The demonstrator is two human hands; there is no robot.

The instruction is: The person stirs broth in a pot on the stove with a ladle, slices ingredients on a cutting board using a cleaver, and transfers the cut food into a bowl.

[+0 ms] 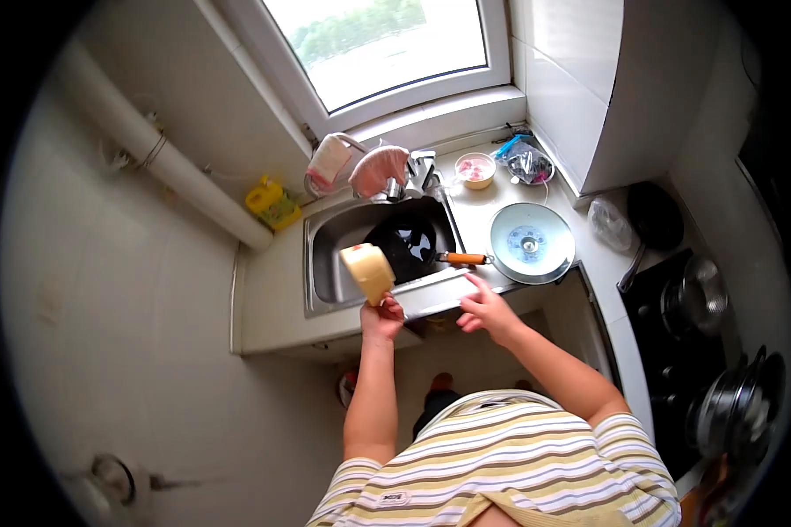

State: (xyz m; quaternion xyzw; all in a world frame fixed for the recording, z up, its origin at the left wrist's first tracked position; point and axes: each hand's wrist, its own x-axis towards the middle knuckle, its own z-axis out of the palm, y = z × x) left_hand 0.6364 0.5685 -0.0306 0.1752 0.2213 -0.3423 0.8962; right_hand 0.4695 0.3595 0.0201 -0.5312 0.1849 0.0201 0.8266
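Observation:
My left hand (383, 317) is closed around the narrow lower end of a pale yellow plastic scoop (368, 271). The scoop is raised over the front of the steel sink (318, 274), slightly blurred. My right hand (486, 310) is empty, its fingers apart, just off the sink's front edge. In the sink sits a black frying pan (402, 249) with shiny reflections inside. Its orange-brown handle (466, 258) sticks out over the right rim, towards a pale blue basin (549, 230) with a blue pattern.
A faucet (421, 169) stands behind the sink, beside pink-and-white items. A yellow bottle (273, 204) is at back left. A small bowl (475, 171) and plastic bags (610, 225) lie on the counter. Right of me, a black stove (672, 351) carries pots (705, 294).

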